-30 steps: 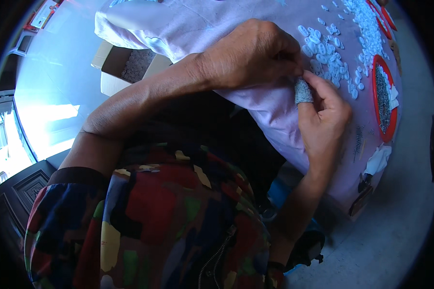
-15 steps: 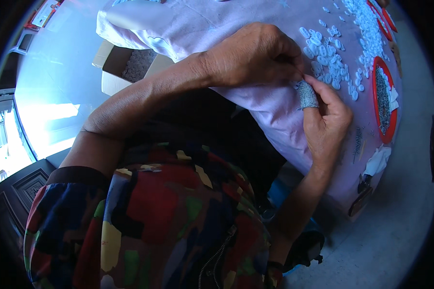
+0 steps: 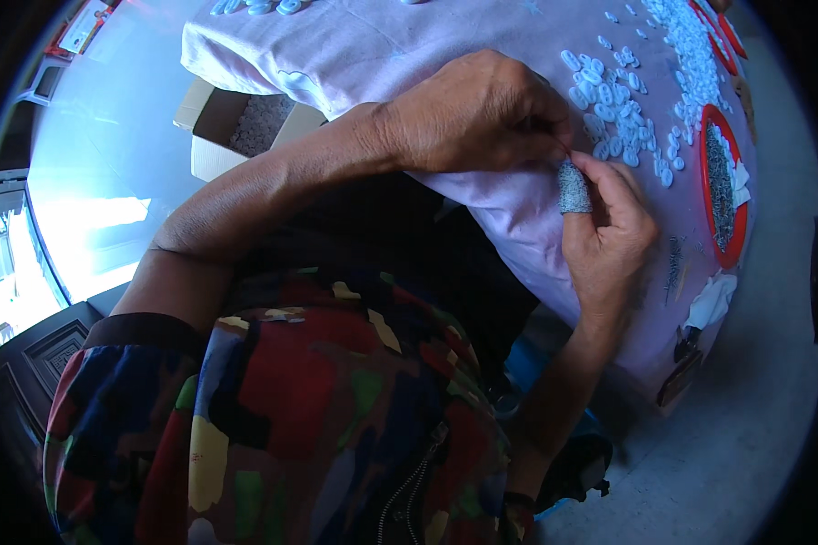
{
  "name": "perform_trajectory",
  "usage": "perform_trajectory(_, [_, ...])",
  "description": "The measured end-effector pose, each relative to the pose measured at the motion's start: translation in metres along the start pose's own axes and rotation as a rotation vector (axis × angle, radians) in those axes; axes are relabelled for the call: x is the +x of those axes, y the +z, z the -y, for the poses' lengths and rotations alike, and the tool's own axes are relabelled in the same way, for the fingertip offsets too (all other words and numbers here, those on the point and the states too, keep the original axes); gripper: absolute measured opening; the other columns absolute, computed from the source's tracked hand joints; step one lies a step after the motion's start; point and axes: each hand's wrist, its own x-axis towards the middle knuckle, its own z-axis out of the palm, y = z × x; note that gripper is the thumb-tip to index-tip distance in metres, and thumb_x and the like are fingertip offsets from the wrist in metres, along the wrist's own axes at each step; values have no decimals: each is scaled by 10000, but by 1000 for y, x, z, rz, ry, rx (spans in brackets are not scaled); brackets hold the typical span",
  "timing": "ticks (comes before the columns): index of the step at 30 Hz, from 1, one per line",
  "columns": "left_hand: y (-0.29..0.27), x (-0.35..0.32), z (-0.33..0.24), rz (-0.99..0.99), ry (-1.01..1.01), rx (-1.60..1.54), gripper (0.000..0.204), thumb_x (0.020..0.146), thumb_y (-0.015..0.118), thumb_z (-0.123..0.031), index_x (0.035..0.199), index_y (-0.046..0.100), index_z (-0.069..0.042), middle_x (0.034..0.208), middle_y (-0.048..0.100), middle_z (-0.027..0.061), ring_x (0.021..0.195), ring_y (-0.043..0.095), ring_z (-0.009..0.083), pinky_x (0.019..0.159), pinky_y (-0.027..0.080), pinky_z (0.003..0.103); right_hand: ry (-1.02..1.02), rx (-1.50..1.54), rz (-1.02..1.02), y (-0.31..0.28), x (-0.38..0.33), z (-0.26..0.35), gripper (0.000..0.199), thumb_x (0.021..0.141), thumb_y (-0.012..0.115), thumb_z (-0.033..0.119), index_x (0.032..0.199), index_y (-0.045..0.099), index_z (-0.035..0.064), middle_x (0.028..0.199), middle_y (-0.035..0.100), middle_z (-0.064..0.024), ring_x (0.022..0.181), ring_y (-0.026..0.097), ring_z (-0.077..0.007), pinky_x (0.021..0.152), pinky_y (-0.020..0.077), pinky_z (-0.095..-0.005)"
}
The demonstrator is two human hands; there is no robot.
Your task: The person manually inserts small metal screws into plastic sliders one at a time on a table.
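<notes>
Hands are meeting at the near edge of a table draped in a pale lilac cloth (image 3: 409, 54). Left hand (image 3: 473, 113) is resting knuckles-up on the cloth, its fingers curled and pinched together at the tips – whatever is being pinched is too small to make out. Right hand (image 3: 609, 241) is coming up from below the table edge, thumb covered by a grey knitted thumb cot (image 3: 573, 188), thumb and forefinger closing toward the left fingertips; what lies between them cannot be told either.

Small white ring-shaped pieces (image 3: 613, 113) are lying scattered on the cloth just beyond the hands, thickening into a dense band toward the far right. A red tray (image 3: 705, 127) holding a heap of fine grey metal parts (image 3: 720, 186) is sitting to the right of them, well within reach.

Progress, as a judgement: many white pieces are lying loose and the tray is looking well filled – a good deal of the work appears to be remaining. No finished pile can be identified with certainty.

A cardboard box (image 3: 214, 127) is standing on the floor at the left.
</notes>
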Motion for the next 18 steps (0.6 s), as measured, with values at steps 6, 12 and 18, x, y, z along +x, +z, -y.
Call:
perform_trajectory(6, [0, -1, -3, 7, 7, 16, 139, 872, 702, -120, 964, 709, -16, 912, 694, 115, 814, 690, 234, 740, 558, 310, -23, -57, 19, -1, 0, 1, 180, 831, 622, 7, 999, 688, 3, 851, 652, -147, 764, 649, -304, 671, 529, -379])
perform_trajectory(12, [0, -2, -3, -15, 76, 83, 119, 858, 702, -99, 934, 690, -8, 897, 678, 124, 817, 682, 268, 741, 561, 331, -43, -108, 40, 0, 1, 5, 195, 822, 606, 7, 1004, 675, 1, 847, 637, -153, 776, 640, -319, 690, 527, -398])
perform_trajectory(18, [3, -2, -4, -41, 136, 98, 115, 856, 698, -95, 927, 683, -6, 893, 669, 127, 817, 679, 273, 748, 565, 333, -75, -149, 67, -2, 4, 7, 243, 798, 569, -38, 1023, 654, -4, 847, 608, -162, 792, 623, -335, 703, 520, -408])
